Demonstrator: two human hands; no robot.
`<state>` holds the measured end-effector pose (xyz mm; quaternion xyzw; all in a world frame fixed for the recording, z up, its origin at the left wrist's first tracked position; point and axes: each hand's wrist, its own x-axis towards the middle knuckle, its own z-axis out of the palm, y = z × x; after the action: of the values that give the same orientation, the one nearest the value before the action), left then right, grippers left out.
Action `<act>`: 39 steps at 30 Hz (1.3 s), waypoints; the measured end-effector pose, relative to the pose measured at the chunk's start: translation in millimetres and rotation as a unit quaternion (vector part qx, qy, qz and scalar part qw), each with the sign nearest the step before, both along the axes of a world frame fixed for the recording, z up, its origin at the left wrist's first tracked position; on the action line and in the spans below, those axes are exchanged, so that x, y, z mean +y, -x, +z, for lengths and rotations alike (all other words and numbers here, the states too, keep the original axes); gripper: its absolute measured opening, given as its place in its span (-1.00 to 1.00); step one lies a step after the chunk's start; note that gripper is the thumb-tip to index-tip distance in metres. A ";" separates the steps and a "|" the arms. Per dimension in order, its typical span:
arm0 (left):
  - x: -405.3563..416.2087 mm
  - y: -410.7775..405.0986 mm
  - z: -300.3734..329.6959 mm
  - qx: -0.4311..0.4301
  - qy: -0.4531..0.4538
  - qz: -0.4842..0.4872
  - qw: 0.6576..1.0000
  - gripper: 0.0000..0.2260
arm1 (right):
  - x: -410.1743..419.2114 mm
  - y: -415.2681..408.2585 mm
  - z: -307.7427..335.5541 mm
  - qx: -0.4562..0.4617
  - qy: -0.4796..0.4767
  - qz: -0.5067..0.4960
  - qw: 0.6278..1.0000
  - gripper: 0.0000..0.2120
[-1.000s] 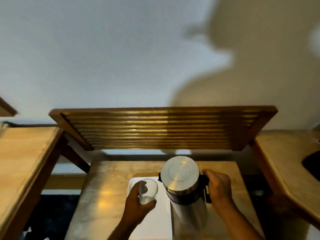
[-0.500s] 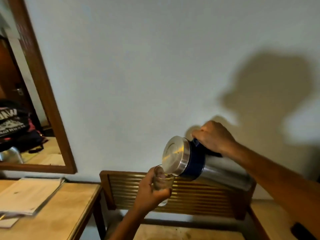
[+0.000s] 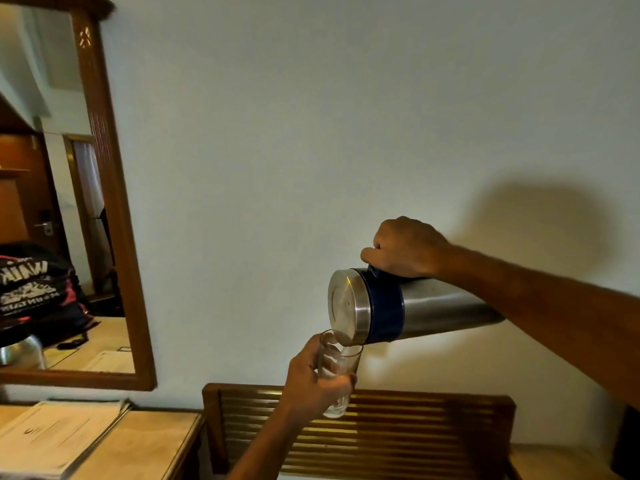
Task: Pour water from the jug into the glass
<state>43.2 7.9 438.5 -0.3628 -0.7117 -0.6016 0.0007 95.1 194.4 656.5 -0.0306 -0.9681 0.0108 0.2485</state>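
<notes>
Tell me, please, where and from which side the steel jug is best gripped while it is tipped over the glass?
Grip the jug by its dark handle on the upper side, coming from above, as the right hand does. The body lies nearly level, lid toward the glass in the left hand; its smooth barrel looks too broad for fingers.

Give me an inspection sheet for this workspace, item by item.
Surface: wooden desk at lower left; a slatted wooden rack below the hands.
Job's things: steel jug tipped nearly level, lid end over the glass; glass held in the air, upright, a little water at its bottom.
Clutter: papers on the desk.
Grippers: left hand wrapped around the glass; right hand gripping the jug's handle from above.
Cables: nothing seen.
Surroundings: plain wall; wood-framed mirror at left, reflecting a dark bag and a door.
</notes>
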 end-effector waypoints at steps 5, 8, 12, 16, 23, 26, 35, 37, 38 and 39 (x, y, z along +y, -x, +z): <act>4.1 0.8 4.2 0.009 -0.010 0.010 1.000 -0.49 | -8.2 -0.9 9.7 0.006 -0.048 0.016 0.999 -0.62; 6.7 4.5 4.5 0.007 -0.021 0.016 1.000 -0.48 | -11.5 0.7 18.0 0.015 -0.070 0.016 0.997 -0.63; 9.5 9.8 3.5 0.002 -0.030 0.017 0.999 -0.51 | -14.4 4.1 28.7 0.021 -0.094 0.017 0.995 -0.64; 12.4 15.0 3.6 0.001 -0.031 0.020 0.999 -0.54 | -16.2 7.0 37.9 0.030 -0.112 0.027 0.993 -0.63; 21.2 25.5 6.0 -0.004 -0.032 0.026 0.999 -0.54 | -16.4 13.0 48.2 0.039 -0.131 0.038 0.990 -0.63; 24.8 28.4 4.6 -0.008 -0.031 0.025 0.999 -0.53 | -16.4 15.6 50.2 0.040 -0.142 0.041 0.988 -0.63; 31.9 37.6 2.0 -0.001 -0.034 0.020 0.999 -0.52 | -11.6 26.4 51.9 0.043 -0.165 0.043 0.984 -0.63; 33.4 41.1 2.7 0.000 -0.033 0.018 0.999 -0.53 | -10.9 29.2 51.5 0.048 -0.169 0.044 0.983 -0.63; 33.7 42.5 3.2 0.000 -0.032 0.018 0.999 -0.52 | -10.7 30.8 51.2 0.051 -0.170 0.045 0.983 -0.63; 34.0 43.9 4.0 -0.002 -0.032 0.017 0.999 -0.51 | -11.0 32.2 50.9 0.052 -0.170 0.046 0.983 -0.63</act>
<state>-0.7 41.8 442.5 -0.3492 -0.6982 -0.6246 0.0215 62.9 183.4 707.4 0.0576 -0.9418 -0.1409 0.2996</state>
